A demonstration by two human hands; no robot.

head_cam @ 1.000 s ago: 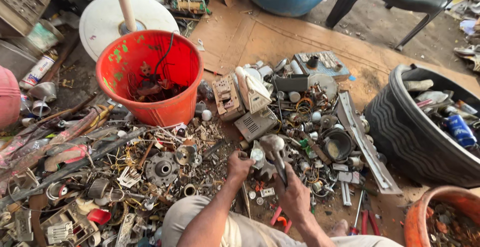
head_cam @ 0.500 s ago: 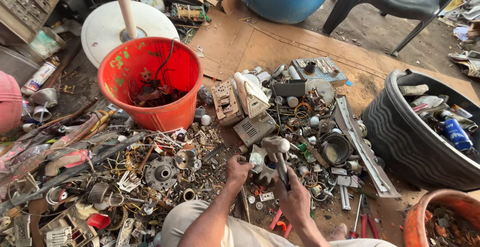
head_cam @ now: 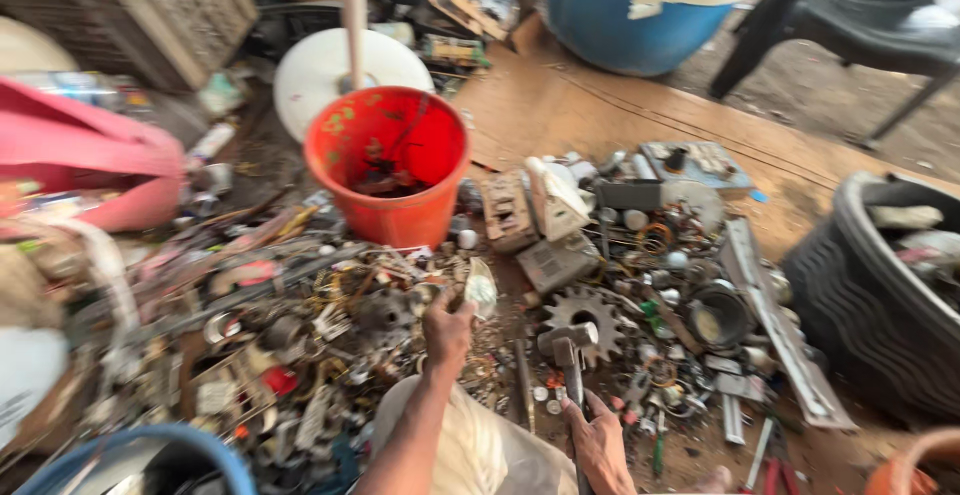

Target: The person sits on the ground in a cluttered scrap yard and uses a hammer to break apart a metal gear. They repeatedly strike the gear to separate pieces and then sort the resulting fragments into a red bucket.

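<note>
A pale metal piece [head_cam: 480, 285] is pinched in the left hand [head_cam: 447, 330]; a hammer [head_cam: 568, 347] is gripped by the right hand [head_cam: 600, 440]. Striking seems in hand; a steadied piece is needed beside the toothed gear [head_cam: 588, 310].

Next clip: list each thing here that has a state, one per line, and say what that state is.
left hand: closed on a small pale metal piece, lifted over the scrap
right hand: gripping the hammer handle, head up
red bucket: upright, open, scrap in the bottom
toothed gear: lying flat on the ground
black tub: upright, holding scrap
blue barrel: standing, pale sheet over its top
</note>
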